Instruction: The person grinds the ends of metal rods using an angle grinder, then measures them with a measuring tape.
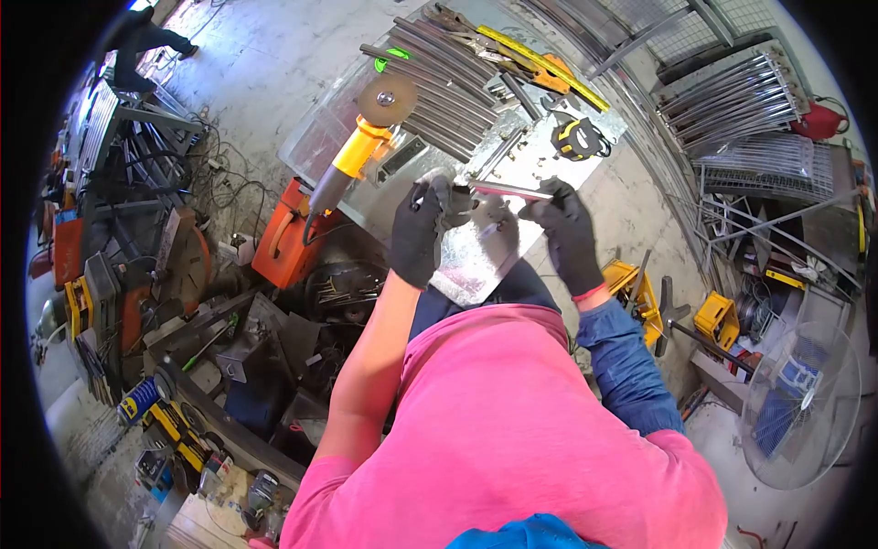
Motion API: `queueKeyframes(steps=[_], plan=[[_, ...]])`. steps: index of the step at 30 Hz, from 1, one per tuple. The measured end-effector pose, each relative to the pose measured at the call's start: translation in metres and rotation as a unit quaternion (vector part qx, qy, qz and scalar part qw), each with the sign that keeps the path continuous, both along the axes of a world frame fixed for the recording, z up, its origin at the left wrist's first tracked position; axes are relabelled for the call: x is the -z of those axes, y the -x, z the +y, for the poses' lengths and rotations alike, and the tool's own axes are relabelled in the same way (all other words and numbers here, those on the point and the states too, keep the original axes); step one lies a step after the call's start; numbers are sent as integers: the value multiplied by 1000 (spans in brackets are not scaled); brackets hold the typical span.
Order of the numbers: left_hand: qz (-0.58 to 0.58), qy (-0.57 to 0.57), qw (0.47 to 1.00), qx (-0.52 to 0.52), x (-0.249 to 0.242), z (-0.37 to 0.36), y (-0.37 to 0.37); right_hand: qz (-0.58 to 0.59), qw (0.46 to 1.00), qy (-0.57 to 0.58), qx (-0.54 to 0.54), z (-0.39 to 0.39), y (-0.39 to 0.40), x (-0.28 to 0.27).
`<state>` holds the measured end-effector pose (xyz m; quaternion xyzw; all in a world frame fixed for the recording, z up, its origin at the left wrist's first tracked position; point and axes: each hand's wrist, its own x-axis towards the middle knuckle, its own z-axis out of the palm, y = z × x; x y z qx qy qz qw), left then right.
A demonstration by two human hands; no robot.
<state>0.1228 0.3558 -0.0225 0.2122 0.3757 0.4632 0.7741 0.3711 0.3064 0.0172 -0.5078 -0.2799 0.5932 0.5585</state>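
A short, slim metal bar spans the gap between my hands above the metal-topped table. My left hand, in a black glove, is closed at the bar's left end. Gloved the same way, my right hand pinches the other end. Just beyond them lie some small metal pieces. An angle grinder with a large disc rests left of my left hand. Several cut metal tubes lie side by side farther back. A black-and-yellow tape measure sits beyond my right hand.
A long yellow level or ruler crosses the table's back right. An orange metal case stands on the left, near a bin of scrap metal. Yellow crates and a fan are at right. Another person's legs show far left.
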Motion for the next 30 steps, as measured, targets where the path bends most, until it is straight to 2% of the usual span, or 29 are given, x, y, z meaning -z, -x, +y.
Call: queueKeyframes(steps=[2, 4, 6, 7, 8, 10, 11, 12, 13, 14, 15, 16, 17, 18, 20, 23, 25, 26, 27, 28, 29, 30], plan=[[78, -2, 997, 13, -12, -9, -7, 33, 999, 2, -39, -3, 11, 7], [94, 13, 995, -16, -32, -25, -15, 3, 997, 16, -74, -4, 17, 3], [60, 50, 992, -102, -45, -38, -16, -92, 977, 43, -186, -4, 9, 10], [39, 53, 990, -124, -41, -43, -13, -105, 963, 9, -247, -1, 5, 17], [45, 47, 990, -126, -37, -47, -12, -99, 964, 1, -248, 5, -1, 12], [127, 0, 972, -199, -32, -53, -8, -183, 922, -132, -315, 15, -15, -4], [145, -7, 970, -195, -40, -56, -4, -218, 912, -134, -321, 26, -30, -8], [148, -5, 969, -197, -45, -59, -3, -265, 912, -146, -276, 36, -50, 17], [157, -28, 962, -221, -50, -62, -2, -285, 930, -70, -223, 52, -68, 15], [164, -54, 954, -247, -54, -64, -3, -399, 899, -127, -132, 66, -89, 24], [196, -44, 945, -257, -57, -65, -6, -471, 871, -66, -121, 87, -112, 25], [197, -48, 943, -264, -55, -66, -6, -551, 825, -121, -40, 98, -125, 23], [199, -52, 944, -256, -50, -69, -5, -632, 771, -64, -48, 107, -135, 16], [202, -54, 945, -249, -46, -74, -3, -669, 738, -30, -82, 116, -144, 23], [232, -52, 934, -266, -55, -77, -14, -682, 713, 18, -162, 130, -149, 40], [252, -95, 923, -274, -60, -80, -20, -728, 665, 11, -165, 145, -147, 68], [279, -155, 900, -295, -60, -78, -26, -673, 712, -15, -202, 156, -157, 65], [186, -80, 927, -316, -50, -75, -22, -536, 809, -83, -226, 166, -174, 77], [169, -58, 930, -321, -51, -73, -21, -396, 895, -49, -201, 158, -173, 60], [147, -34, 934, -324, -54, -72, -22, -322, 930, -9, -177, 149, -176, 45], [148, -25, 930, -335, -53, -75, -19, -204, 960, -22, -192, 139, -178, 25], [157, -37, 929, -332, -51, -74, -18, -176, 966, -34, -186, 129, -188, 14]])
